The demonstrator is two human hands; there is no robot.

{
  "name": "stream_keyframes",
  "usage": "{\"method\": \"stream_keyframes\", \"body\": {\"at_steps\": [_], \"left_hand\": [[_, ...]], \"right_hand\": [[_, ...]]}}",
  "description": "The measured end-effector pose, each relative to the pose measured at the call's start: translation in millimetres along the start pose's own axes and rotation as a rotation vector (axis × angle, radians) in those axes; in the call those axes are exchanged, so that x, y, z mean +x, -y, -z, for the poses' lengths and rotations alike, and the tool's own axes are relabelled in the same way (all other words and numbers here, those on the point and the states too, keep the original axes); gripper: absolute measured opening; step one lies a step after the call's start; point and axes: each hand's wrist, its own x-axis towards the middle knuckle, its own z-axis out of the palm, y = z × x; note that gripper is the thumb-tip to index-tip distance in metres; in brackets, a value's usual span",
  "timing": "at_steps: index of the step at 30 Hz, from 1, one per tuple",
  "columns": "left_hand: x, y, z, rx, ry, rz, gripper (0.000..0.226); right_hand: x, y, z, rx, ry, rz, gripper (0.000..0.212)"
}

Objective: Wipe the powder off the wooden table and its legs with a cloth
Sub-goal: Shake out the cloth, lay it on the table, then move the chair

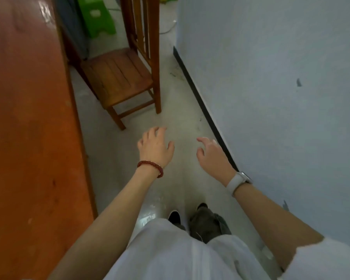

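Head view: the wooden counter [28,118] fills the left of the frame, its reddish top showing no powder I can make out. Both hands float over the floor [117,162] at centre, well apart from the counter; the left hand [155,147] and the right hand [212,154] each have a loose, wide grip holding nothing. No cloth is in sight. A wooden chair [119,77] stands at upper centre, the wall [271,77] at right. I judge wiping is not under way; the next move calls for finding a cloth and turning to the counter
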Motion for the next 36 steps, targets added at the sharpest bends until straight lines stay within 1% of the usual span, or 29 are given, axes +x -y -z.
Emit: {"method": "stream_keyframes", "body": {"at_steps": [5, 9, 12, 17, 22, 25, 30, 32, 34, 36], "left_hand": [[56, 1, -2, -0.023, -0.008, 0.125, 0.049], [112, -9, 3, -0.043, -0.012, 0.229, 0.050], [155, -21, 16, -0.061, -0.037, 0.239, 0.051], [216, -29, 43, -0.098, -0.125, 0.209, 0.049], [277, -10, 69, -0.111, -0.147, 0.185, 0.049], [335, 8, 94, -0.136, -0.163, 0.164, 0.050], [436, 32, 142, -0.188, -0.217, 0.081, 0.050], [474, 35, 163, -0.212, -0.241, 0.042, 0.049], [508, 33, 179, -0.242, -0.261, -0.019, 0.048], [541, 26, 194, -0.304, -0.270, -0.092, 0.048]], "right_hand": [[81, 7, 5, -0.026, 0.122, 0.049, 0.041], [151, 9, 20, -0.024, 0.182, 0.101, 0.042], [198, 19, 41, -0.001, 0.185, 0.122, 0.041], [266, 48, 65, 0.050, 0.168, 0.184, 0.043], [329, 89, 79, 0.156, 0.099, 0.193, 0.048], [387, 124, 80, 0.237, 0.023, 0.189, 0.054], [490, 186, 85, 0.405, -0.162, 0.151, 0.080], [523, 208, 92, 0.488, -0.218, 0.134, 0.086], [544, 225, 97, 0.573, -0.248, 0.112, 0.078], [552, 233, 96, 0.594, -0.312, 0.085, 0.061]]}}
